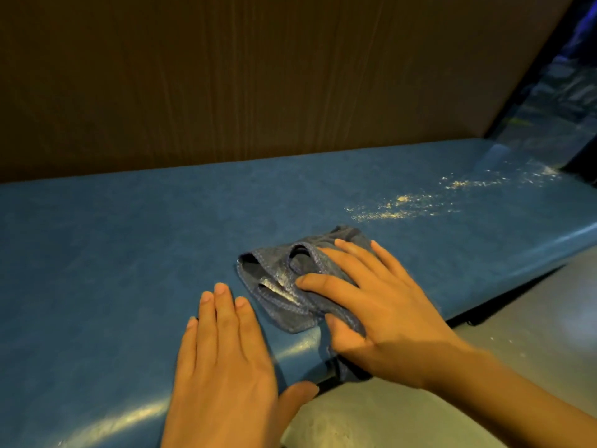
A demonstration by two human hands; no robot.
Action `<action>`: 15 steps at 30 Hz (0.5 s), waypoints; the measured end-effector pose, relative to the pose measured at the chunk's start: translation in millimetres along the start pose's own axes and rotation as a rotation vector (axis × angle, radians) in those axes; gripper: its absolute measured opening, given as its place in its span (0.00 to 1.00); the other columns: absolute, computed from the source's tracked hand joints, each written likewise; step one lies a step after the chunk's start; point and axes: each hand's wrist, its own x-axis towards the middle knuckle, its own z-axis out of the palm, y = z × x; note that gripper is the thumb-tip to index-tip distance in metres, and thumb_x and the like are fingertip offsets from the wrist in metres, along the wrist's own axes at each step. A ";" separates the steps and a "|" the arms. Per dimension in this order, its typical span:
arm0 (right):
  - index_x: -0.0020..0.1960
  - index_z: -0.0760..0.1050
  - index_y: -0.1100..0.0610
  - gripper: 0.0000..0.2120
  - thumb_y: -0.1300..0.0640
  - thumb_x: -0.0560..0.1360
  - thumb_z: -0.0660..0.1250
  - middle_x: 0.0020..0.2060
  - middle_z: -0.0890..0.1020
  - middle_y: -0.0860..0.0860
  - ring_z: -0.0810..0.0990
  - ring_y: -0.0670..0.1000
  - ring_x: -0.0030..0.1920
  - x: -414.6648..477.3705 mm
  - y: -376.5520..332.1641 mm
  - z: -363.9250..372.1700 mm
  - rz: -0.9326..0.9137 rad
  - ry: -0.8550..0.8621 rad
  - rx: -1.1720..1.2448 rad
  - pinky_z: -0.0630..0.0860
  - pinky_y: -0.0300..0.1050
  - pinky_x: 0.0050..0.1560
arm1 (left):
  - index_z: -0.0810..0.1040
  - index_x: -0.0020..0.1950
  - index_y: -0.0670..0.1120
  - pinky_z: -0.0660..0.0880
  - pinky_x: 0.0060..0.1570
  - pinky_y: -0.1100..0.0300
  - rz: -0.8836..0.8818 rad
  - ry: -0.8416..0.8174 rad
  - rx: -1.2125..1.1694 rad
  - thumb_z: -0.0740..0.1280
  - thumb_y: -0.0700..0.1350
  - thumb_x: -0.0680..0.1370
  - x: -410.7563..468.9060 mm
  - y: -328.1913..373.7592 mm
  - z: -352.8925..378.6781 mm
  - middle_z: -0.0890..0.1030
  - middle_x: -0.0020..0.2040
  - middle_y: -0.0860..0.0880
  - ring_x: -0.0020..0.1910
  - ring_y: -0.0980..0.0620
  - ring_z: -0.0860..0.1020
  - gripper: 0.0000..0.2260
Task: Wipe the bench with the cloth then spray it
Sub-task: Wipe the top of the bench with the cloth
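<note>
A crumpled blue cloth [277,286] lies on the blue counter [113,253], near its front edge. The right hand [381,305] presses down on it, fingers [326,282] straight and spread, gripping nothing. One corner seems to droop over the edge beneath the palm, though shadow blurs it. The left hand [223,360] rests flat on the bare counter just beside the cloth, fingers together and extended. Pale crumbs [400,205] are scattered farther right, apart from the cloth. A brown panelled wall [258,76] rises behind.

crumpled blue cloth [284,282] lies on blue bench [129,240].
</note>
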 end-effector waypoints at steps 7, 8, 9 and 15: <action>0.60 0.73 0.43 0.21 0.48 0.68 0.56 0.59 0.79 0.50 0.66 0.49 0.65 0.6 20.1 3.6 0.273 0.184 -0.019 0.54 0.49 0.68 | 0.66 0.58 0.31 0.51 0.67 0.51 0.112 0.040 0.032 0.71 0.64 0.44 -3.2 -11.6 10.5 0.76 0.56 0.27 0.59 0.35 0.68 0.52; 0.59 0.74 0.44 0.21 0.48 0.67 0.56 0.59 0.79 0.50 0.66 0.49 0.64 2.0 15.5 6.2 0.302 0.207 -0.026 0.54 0.51 0.68 | 0.67 0.57 0.30 0.57 0.60 0.47 0.087 0.004 0.034 0.75 0.61 0.38 -2.8 -9.4 11.6 0.77 0.55 0.26 0.58 0.32 0.72 0.55; 0.58 0.75 0.44 0.21 0.48 0.67 0.56 0.59 0.79 0.50 0.68 0.50 0.65 2.8 8.9 8.8 0.331 0.229 -0.029 0.54 0.52 0.69 | 0.67 0.56 0.30 0.59 0.54 0.45 0.060 -0.026 0.027 0.77 0.59 0.33 -1.8 -7.4 11.8 0.77 0.53 0.25 0.55 0.28 0.76 0.58; 0.55 0.78 0.45 0.19 0.47 0.65 0.60 0.59 0.81 0.51 0.76 0.58 0.63 4.4 -47.1 26.1 0.374 0.399 -0.004 0.62 0.61 0.66 | 0.71 0.54 0.28 0.63 0.49 0.44 0.108 0.058 0.124 0.62 0.56 0.66 -1.4 -12.6 16.5 0.77 0.53 0.25 0.49 0.24 0.77 0.32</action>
